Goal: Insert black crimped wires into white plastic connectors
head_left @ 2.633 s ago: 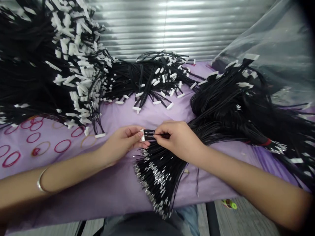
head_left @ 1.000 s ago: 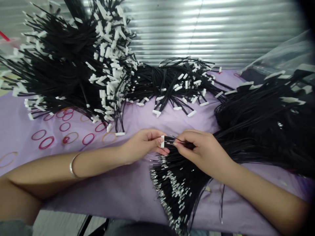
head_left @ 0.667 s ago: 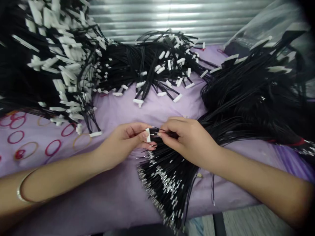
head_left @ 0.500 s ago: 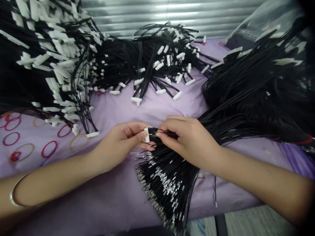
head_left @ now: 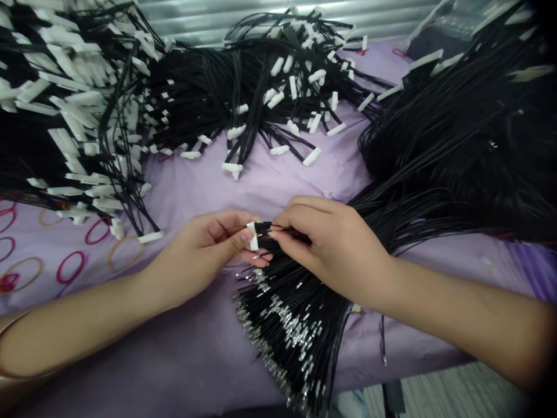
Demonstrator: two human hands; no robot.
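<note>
Between thumb and fingers, my left hand pinches a small white plastic connector housing with black wires in its right side. My right hand is closed on a thin black wire close to the housing; a small metal tip shows at the gap. Below both hands fans out a thick bundle of loose black wires with silver crimped terminals at their ends. The fingertips of the two hands are only a short way apart.
Black cables with white connectors lie in a pile at the back, and a taller heap stands at the left. Red and yellow rubber bands are scattered on the purple cloth. More black wires are massed at the right.
The whole view has shifted a little, so the piles sit farther left and higher. Both hands keep the same grips, with the right fingertips still near the housing.
</note>
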